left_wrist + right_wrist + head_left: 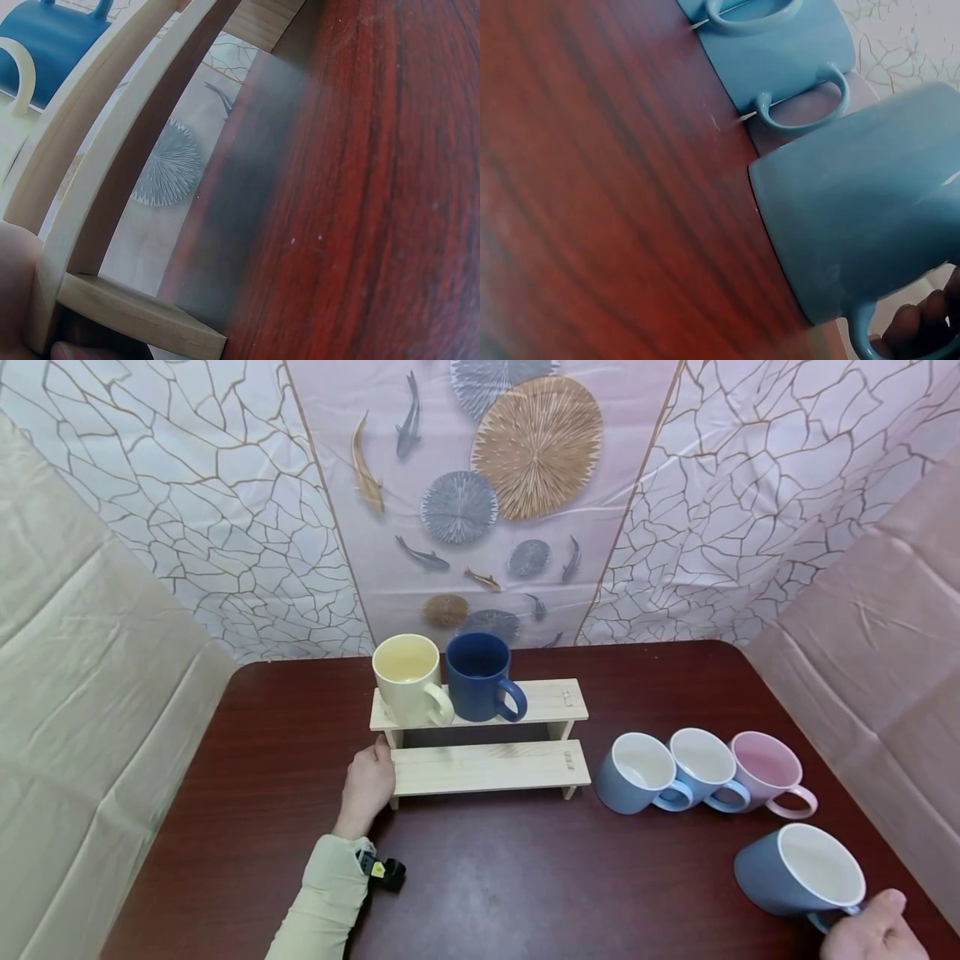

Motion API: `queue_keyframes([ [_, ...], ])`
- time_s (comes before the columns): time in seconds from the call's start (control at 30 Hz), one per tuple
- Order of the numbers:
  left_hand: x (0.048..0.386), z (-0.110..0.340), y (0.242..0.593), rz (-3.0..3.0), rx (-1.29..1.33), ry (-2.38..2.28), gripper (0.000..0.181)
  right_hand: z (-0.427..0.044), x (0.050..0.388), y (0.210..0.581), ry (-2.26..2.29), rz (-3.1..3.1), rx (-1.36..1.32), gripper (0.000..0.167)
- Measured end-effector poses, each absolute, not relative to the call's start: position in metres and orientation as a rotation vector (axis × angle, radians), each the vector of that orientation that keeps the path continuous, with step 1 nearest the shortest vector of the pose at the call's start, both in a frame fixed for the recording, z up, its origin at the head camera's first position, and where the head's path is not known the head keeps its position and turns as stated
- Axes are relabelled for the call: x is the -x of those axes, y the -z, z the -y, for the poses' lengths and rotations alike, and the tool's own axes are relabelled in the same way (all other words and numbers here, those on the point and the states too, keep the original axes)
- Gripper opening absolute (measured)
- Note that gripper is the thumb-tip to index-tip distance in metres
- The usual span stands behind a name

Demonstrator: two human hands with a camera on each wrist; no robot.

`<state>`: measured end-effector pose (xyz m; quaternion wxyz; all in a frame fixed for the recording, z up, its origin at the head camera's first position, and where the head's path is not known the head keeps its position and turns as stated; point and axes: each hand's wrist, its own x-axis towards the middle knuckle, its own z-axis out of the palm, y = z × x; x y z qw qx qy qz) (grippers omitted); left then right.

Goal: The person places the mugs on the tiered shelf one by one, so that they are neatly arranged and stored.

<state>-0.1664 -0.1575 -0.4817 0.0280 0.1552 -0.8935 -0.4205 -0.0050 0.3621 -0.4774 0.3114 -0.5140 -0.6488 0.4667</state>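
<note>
At the left end of a two-step wooden rack [480, 768], my left hand [369, 781] grips the lower board. The left wrist view shows parts of that hand on both sides of the board's end. A cream mug [408, 689] and a navy mug [476, 681] stand on the upper step, handles toward the right. At the lower right, my right hand [873, 931] holds a grey-blue mug [772, 872] by its handle. In the right wrist view, fingers [930, 307] curl at the handle, partly cut off by the frame.
Right of the rack stand a grey-blue mug [622, 785], a light blue mug [701, 768] and a pink mug [765, 768], close together in a row. All are on a dark red-brown table [480, 877]. Patterned cloth [262, 527] hangs behind, with plain cloth at both sides.
</note>
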Motion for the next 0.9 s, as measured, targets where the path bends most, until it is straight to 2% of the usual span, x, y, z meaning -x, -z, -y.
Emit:
queue_keyframes([
  [0.2, 0.1666, 0.1583, 0.4822, 2.758, -0.468, 1.296, 0.057, -0.3678, 0.0010, 0.4755, -1.275, 1.788, 1.436, 0.056],
  [0.43, 0.1658, 0.1584, 0.4815, 2.766, -0.475, 1.299, 0.055, -0.3677, 0.0016, 0.4734, -1.269, 1.793, 1.545, 0.047],
  [0.67, 0.1647, 0.1583, 0.4804, 2.759, -0.476, 1.305, 0.056, -0.3659, 0.0015, 0.4713, -1.274, 1.825, 1.534, 0.057],
  [0.9, 0.1645, 0.1579, 0.4804, 2.750, -0.489, 1.309, 0.056, -0.3666, 0.0019, 0.4720, -1.280, 1.795, 1.538, 0.057],
])
